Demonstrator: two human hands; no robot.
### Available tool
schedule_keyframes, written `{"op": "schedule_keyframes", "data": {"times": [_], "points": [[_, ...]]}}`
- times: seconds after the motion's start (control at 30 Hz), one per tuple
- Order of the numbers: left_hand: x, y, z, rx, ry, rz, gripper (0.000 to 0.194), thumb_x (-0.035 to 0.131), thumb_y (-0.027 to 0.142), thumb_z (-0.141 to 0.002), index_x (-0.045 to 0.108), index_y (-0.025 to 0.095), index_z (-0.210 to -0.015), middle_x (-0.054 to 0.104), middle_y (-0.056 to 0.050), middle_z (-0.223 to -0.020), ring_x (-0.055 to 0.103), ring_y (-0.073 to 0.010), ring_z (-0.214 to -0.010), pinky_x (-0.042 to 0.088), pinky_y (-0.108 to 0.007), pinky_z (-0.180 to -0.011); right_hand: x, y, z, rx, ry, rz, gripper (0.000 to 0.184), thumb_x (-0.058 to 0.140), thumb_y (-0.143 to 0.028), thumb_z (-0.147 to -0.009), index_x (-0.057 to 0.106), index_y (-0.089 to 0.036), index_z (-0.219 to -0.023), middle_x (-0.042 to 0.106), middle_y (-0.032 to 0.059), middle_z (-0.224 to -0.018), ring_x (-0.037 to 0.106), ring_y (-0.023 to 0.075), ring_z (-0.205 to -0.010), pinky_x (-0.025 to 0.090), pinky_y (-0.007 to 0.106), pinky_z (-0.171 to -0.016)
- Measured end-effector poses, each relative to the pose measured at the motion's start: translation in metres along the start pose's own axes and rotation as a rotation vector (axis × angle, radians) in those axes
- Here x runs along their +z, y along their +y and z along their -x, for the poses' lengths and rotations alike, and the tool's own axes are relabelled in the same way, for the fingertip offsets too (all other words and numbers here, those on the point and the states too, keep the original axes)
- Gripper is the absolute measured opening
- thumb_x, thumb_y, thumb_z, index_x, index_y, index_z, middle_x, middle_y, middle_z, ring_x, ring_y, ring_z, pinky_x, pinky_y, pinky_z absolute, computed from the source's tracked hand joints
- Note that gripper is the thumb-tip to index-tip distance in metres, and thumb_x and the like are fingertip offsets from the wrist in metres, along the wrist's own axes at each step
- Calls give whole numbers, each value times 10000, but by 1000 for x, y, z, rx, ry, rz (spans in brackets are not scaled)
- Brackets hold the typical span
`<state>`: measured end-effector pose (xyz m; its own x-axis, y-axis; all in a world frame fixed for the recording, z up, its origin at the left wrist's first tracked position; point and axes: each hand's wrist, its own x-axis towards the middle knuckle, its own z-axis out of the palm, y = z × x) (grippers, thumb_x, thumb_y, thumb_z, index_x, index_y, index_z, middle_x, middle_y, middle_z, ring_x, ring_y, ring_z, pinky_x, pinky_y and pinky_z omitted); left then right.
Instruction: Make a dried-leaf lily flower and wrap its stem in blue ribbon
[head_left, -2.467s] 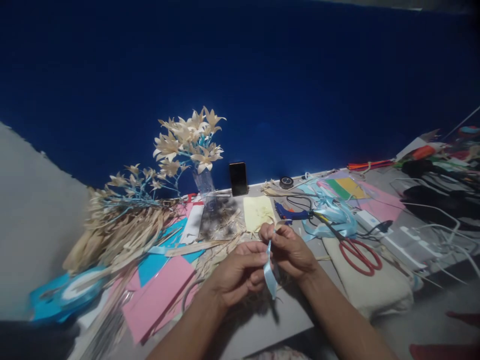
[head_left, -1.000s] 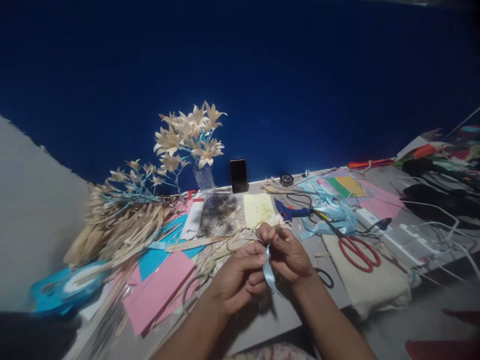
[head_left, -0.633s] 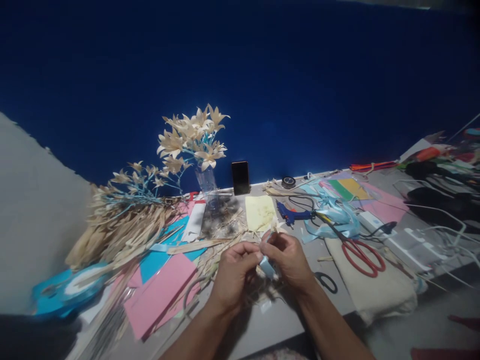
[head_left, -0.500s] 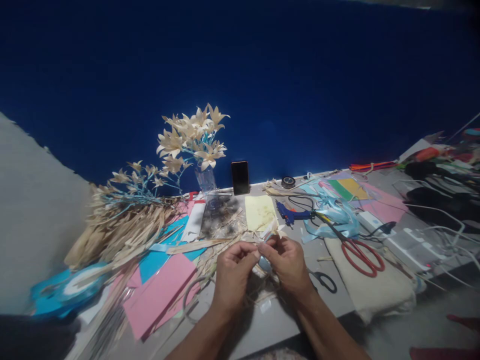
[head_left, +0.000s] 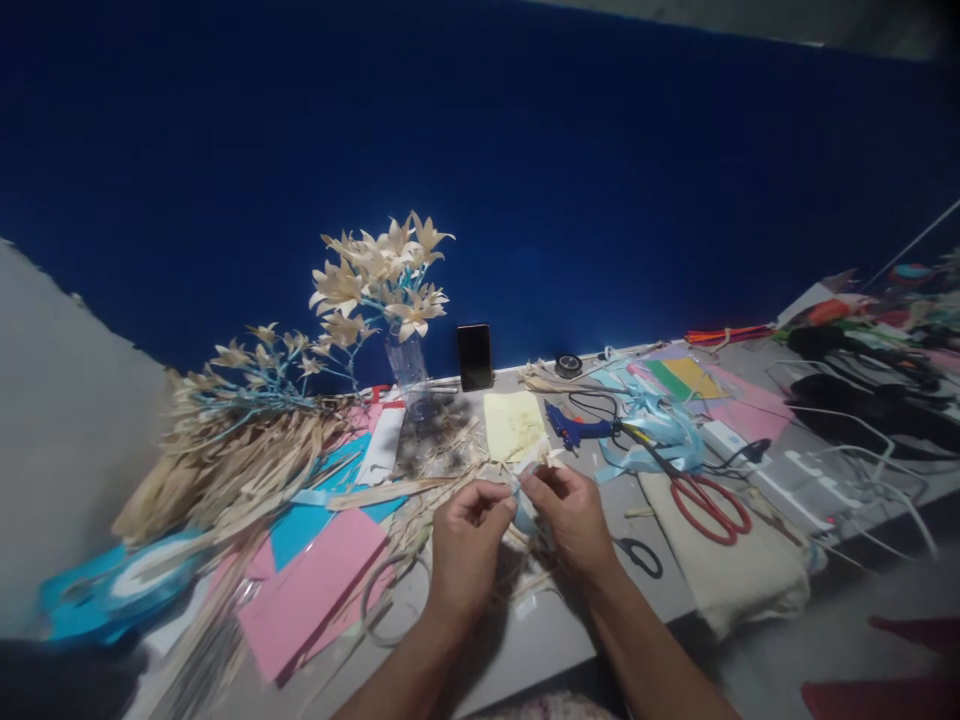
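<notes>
My left hand [head_left: 466, 540] is closed in a pinch on a light blue ribbon [head_left: 526, 518] that hangs between the two hands. Just right of it, my right hand [head_left: 576, 520] is closed at the ribbon's upper part. Pale petals of a small artificial flower [head_left: 551, 457] stick out past the right fingertips; its stem is hidden by the fingers. Beneath the hands lie dry fibre scraps. Black-handled scissors [head_left: 641, 558] rest beside my right wrist, partly covered by it.
A clear vase [head_left: 407, 370] of cream flowers and a phone [head_left: 474, 357] stand by the blue wall. Right: a blue glue gun [head_left: 577, 428], red-handled scissors [head_left: 709, 508] on folded cloth [head_left: 739, 580], a power strip [head_left: 802, 490]. Left: pink paper [head_left: 315, 590], dried husks [head_left: 217, 460], ribbon roll [head_left: 150, 580].
The ribbon's loose end, earlier hanging below my fingers, is now mostly tucked between the hands. My left hand has turned, its back now facing up. The view has shifted slightly.
</notes>
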<state>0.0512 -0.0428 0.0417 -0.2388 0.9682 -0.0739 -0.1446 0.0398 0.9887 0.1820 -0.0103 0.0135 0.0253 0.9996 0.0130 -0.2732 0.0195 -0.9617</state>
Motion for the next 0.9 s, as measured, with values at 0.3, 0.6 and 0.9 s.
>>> {"op": "schedule_keyframes", "data": {"times": [0.3, 0.6, 0.9], "points": [[-15, -1, 1, -513, -554, 509, 333, 879, 312, -670, 607, 142, -759, 370, 110, -486, 174, -11, -398, 140, -168, -413, 10, -6, 5, 34, -75, -316, 308, 927, -383, -626, 708, -174, -683, 640, 5, -725, 508, 126, -651, 422, 242, -612], [-18, -4, 1, -413, -359, 479, 348, 887, 299, -659, 573, 159, -713, 354, 114, -460, 206, -8, -395, 164, -136, -407, -2, 3, 3, 146, -192, -275, 329, 864, -462, -723, 775, -160, -819, 611, 9, -714, 446, 106, -596, 382, 228, -552], [-12, -13, -3, -290, -147, 279, 355, 892, 369, -626, 620, 149, -686, 447, 82, -498, 322, -36, -422, 235, -174, -423, 2, 0, 7, -17, -189, 91, 228, 794, -397, -777, 743, -178, -739, 664, 18, -729, 564, 167, -703, 458, 286, -690]]}}
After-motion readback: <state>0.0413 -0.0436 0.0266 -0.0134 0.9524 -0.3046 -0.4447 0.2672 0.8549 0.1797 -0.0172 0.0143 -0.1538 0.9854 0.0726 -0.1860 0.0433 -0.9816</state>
